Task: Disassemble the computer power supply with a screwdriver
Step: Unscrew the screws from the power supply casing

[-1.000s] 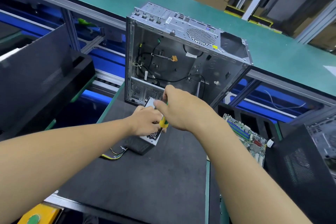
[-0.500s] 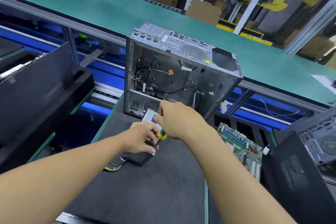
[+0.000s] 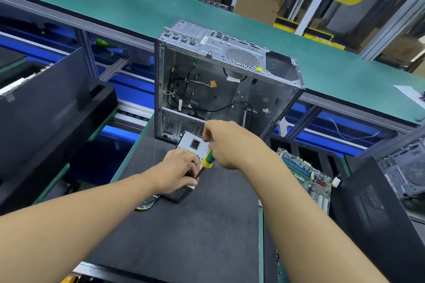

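Our left hand point(image 3: 178, 169) grips the small grey metal power supply box point(image 3: 192, 142), fingers curled over its perforated face, steadying it on the black-matted table point(image 3: 184, 236). Our right hand point(image 3: 227, 142) holds the green-and-yellow-handled screwdriver point(image 3: 207, 159), fingers wrapped round the handle, the dark shaft slanting toward seven o'clock against the box. The box lies just at six o'clock of the open silver computer case point(image 3: 218, 80). A green circuit board point(image 3: 305, 177) lies at three o'clock.

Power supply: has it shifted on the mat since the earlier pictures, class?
No. The power supply sits at the same spot before the case, held by the left hand.
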### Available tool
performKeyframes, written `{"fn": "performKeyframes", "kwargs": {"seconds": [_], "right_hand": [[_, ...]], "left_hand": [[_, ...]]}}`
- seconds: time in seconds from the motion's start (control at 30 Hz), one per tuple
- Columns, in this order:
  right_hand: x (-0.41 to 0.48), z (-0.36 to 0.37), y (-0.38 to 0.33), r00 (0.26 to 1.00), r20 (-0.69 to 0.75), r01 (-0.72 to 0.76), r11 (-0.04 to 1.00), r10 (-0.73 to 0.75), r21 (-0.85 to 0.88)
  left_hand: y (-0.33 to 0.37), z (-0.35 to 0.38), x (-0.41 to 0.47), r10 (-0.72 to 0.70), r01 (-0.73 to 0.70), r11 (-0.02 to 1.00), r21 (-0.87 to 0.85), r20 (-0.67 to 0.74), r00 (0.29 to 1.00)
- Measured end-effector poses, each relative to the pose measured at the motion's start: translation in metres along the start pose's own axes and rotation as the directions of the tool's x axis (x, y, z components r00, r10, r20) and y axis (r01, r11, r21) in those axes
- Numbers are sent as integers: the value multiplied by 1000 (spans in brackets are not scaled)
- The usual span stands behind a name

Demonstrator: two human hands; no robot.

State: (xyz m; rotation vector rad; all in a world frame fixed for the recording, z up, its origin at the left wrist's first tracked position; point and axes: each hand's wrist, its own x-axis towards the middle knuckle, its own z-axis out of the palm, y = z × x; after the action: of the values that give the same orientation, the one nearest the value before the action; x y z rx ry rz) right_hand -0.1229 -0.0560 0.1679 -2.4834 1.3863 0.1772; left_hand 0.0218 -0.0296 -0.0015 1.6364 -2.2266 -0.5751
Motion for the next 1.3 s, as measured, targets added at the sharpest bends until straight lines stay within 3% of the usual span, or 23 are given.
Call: {"fn": "performKeyframes", "kwargs": {"seconds": [0.17,0.37,0.53,0.6,0.67,0.73,0.87,0.93,1.03,1.17,1.23,1.3], "right_hand": [[-1,-9,6,995,-88,-34,998,38,47],[7,-8,36,946,-244,-174,969,214,175],[9,13,64,904,-202,-303,897,378,323],[9,24,78,884,-136,-347,823,447,449],[8,36,94,858,-31,-376,667,513,643],[6,47,111,824,15,-390,549,566,739],[4,71,143,775,-80,-420,606,626,676],[4,93,152,788,-101,-415,645,607,641],[4,145,158,837,-37,-442,714,546,543],[-14,221,163,852,190,-521,746,489,415],[-24,242,164,869,201,-494,782,451,379],[-27,247,164,877,179,-479,786,446,390]], "left_hand": [[7,-2,6,-108,109,994,25,-49,993],[11,-1,21,-313,272,943,-191,-236,920],[12,26,24,-250,256,967,-16,-278,927],[9,34,23,-213,249,965,78,-318,924],[11,39,21,-179,253,953,167,-364,914],[12,42,20,-216,297,943,148,-403,889],[11,41,20,-235,321,936,146,-422,876],[15,39,21,-213,308,940,148,-451,867],[33,40,31,-186,258,955,148,-381,906],[71,60,40,-54,64,995,77,-124,991],[81,76,37,-42,40,996,-79,-33,999],[80,93,32,-110,108,959,-263,6,994]]}}
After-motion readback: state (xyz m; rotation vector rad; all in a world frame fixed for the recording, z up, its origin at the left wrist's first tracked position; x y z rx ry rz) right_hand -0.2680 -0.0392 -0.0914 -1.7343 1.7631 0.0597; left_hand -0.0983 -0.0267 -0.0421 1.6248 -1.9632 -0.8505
